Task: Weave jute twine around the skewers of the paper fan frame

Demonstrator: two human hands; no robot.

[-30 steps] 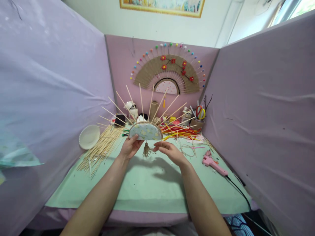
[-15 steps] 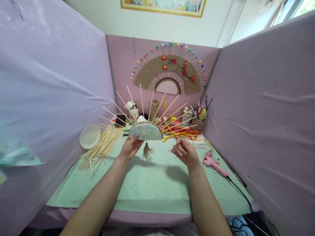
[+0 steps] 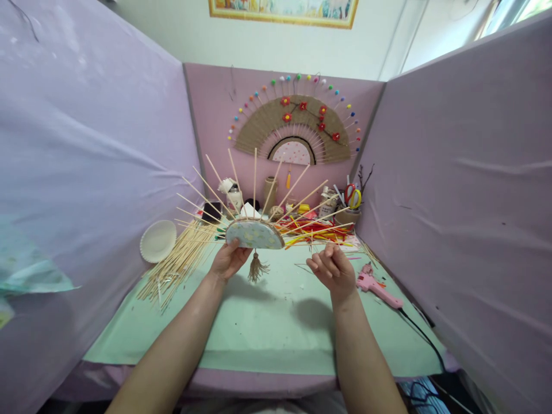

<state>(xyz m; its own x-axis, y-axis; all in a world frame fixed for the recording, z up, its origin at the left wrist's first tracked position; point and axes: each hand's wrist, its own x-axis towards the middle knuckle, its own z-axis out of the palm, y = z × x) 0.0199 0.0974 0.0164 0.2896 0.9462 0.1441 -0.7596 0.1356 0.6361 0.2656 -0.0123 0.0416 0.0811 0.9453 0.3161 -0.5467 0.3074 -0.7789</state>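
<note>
My left hand (image 3: pixel 229 260) grips the lower left edge of a half-round, pale blue patterned fan base (image 3: pixel 254 234), thumb on its front. Thin wooden sticks (image 3: pixel 255 184) spread out from its curved edge. Below the straight edge hangs a brown tassel (image 3: pixel 257 268). To the right of the fan, my right hand (image 3: pixel 330 265) is held up with its fingers curled together, apart from the base; whether something small is between the fingertips cannot be made out.
Loose sticks (image 3: pixel 172 270) and a white dish (image 3: pixel 158 241) lie left. A pink glue gun (image 3: pixel 379 289) with a black cord lies right. Colored pipe cleaners (image 3: pixel 317 229), jars and a scissors pot (image 3: pixel 347 216) stand behind. A finished fan (image 3: pixel 259 129) hangs on the back panel.
The fan has tilted, its right end now lower and its sticks turned to the right. My right hand has moved a little to the right, away from the base.
</note>
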